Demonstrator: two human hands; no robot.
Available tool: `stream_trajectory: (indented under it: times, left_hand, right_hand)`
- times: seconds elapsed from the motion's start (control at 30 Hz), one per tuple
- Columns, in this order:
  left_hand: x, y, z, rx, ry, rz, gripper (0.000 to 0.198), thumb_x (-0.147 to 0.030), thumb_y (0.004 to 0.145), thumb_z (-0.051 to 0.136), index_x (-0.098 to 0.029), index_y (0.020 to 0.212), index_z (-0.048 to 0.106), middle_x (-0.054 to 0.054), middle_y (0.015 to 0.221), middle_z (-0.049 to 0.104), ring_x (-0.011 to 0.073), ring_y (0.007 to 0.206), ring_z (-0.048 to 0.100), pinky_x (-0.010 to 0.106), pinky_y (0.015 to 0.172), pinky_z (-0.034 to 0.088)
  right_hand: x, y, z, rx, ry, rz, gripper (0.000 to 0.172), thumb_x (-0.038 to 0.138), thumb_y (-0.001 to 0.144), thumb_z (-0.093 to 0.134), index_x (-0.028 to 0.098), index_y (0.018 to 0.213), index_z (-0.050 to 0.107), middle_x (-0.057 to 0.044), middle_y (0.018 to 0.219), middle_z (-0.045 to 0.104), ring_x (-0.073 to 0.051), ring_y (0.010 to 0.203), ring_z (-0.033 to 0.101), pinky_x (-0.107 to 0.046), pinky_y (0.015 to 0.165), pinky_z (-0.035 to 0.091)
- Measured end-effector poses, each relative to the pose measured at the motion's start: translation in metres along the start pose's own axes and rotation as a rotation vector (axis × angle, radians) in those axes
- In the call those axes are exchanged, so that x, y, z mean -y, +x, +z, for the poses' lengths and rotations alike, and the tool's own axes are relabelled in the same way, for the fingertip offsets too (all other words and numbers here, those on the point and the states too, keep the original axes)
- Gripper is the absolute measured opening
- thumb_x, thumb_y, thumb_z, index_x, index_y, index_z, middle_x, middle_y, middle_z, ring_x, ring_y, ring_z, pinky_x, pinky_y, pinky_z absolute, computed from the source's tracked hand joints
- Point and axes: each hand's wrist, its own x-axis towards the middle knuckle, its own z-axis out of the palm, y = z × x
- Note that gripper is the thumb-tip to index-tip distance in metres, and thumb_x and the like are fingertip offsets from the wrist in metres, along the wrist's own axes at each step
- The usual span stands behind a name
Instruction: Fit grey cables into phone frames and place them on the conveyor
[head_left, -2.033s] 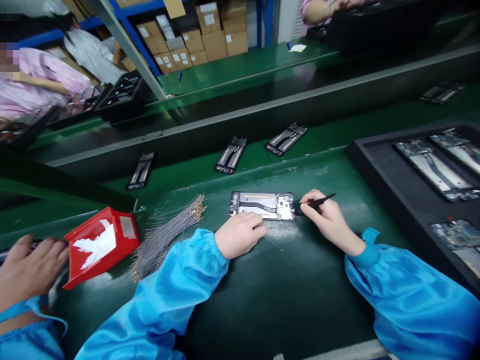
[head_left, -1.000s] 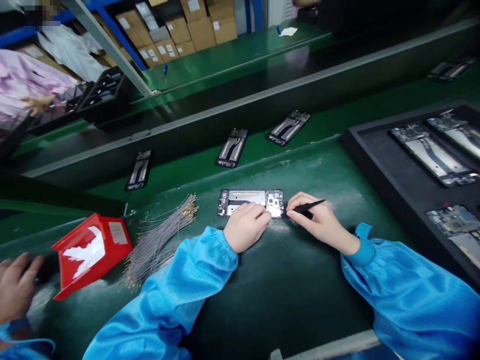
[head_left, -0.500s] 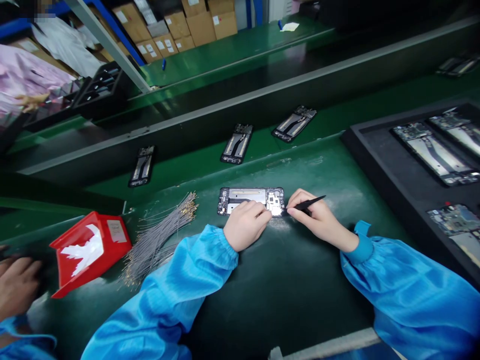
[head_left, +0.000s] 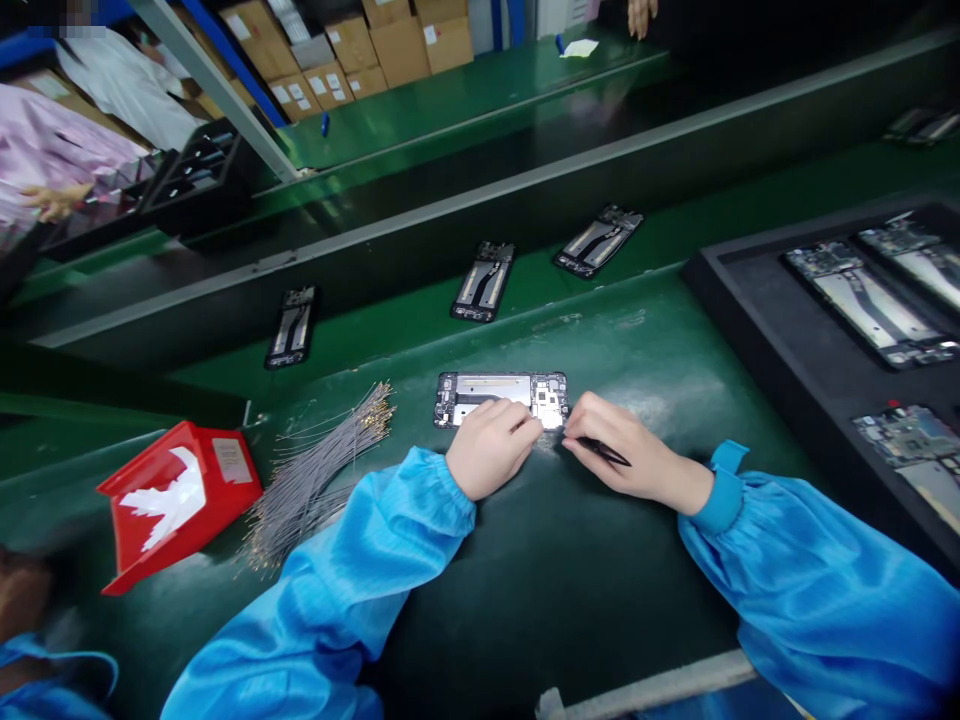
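Note:
An opened phone (head_left: 495, 388) lies lengthwise on the green bench, its circuit board exposed at the right end. My left hand (head_left: 493, 448) rests over its near edge with curled fingers, gripping it there; the fingertips are partly hidden. My right hand (head_left: 626, 450) is closed around black tweezers (head_left: 604, 450), pinched near the phone's lower right corner. The tweezers' working tips are hard to make out. Left of my left hand sits a bundle of thin grey cables (head_left: 322, 480) with gold-coloured ends.
A red bin (head_left: 232, 500) stands at the left, near a co-worker's blurred hand (head_left: 22, 595). Several opened phones (head_left: 484, 282) lie on the strip behind the bench. At the right is a black foam tray (head_left: 757, 290) holding more phones. Across the line, another person's hand (head_left: 641, 15) shows.
My right hand has turned, and the tweezers' rear end has swung down toward my palm. Phones on the back strip have shifted slightly right. A hand has appeared at the top.

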Motion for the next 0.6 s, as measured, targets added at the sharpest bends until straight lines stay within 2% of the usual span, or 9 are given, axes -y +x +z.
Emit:
stream_trajectory:
  times: [0.1, 0.33, 0.43, 0.6]
  left_hand:
    - [0.0, 0.0, 0.0, -0.001, -0.019, -0.007, 0.021, -0.02, 0.087, 0.039, -0.018, 0.08, 0.059, 0.002, 0.075, 0.054, 0.0153, 0.072, 0.046, 0.028, 0.064, 0.036]
    - [0.001, 0.0, 0.002, -0.007, -0.088, -0.034, 0.024, -0.021, 0.088, 0.037, -0.017, 0.081, 0.06, 0.004, 0.075, 0.053, 0.0149, 0.071, 0.044, 0.027, 0.066, 0.039]
    - [0.001, 0.0, 0.002, -0.024, -0.1, -0.034, 0.025, -0.02, 0.088, 0.037, -0.016, 0.08, 0.059, 0.004, 0.074, 0.054, 0.0149, 0.071, 0.044, 0.026, 0.065, 0.04]
    - [0.002, 0.0, 0.003, -0.018, -0.104, -0.036, 0.025, -0.021, 0.088, 0.037, -0.016, 0.08, 0.06, 0.004, 0.075, 0.054, 0.0151, 0.072, 0.045, 0.027, 0.066, 0.041]
  right_hand:
    - [0.0, 0.003, 0.0, 0.006, 0.007, 0.004, 0.008, 0.012, 0.083, 0.044, 0.02, 0.083, 0.046, -0.005, 0.078, 0.048, -0.017, 0.074, 0.046, -0.032, 0.065, 0.04]
    - [-0.015, 0.003, 0.001, -0.11, 0.228, 0.268, 0.01, 0.021, 0.085, 0.046, 0.019, 0.074, 0.045, -0.002, 0.075, 0.046, -0.014, 0.071, 0.047, -0.029, 0.065, 0.039]
    - [-0.018, 0.002, 0.002, -0.143, 0.268, 0.29, 0.012, 0.022, 0.085, 0.046, 0.019, 0.074, 0.045, -0.001, 0.075, 0.045, -0.014, 0.071, 0.046, -0.03, 0.066, 0.038]
    - [-0.017, 0.002, 0.002, -0.127, 0.283, 0.295, 0.011, 0.024, 0.085, 0.046, 0.02, 0.075, 0.047, -0.002, 0.076, 0.046, -0.015, 0.073, 0.047, -0.03, 0.066, 0.038]
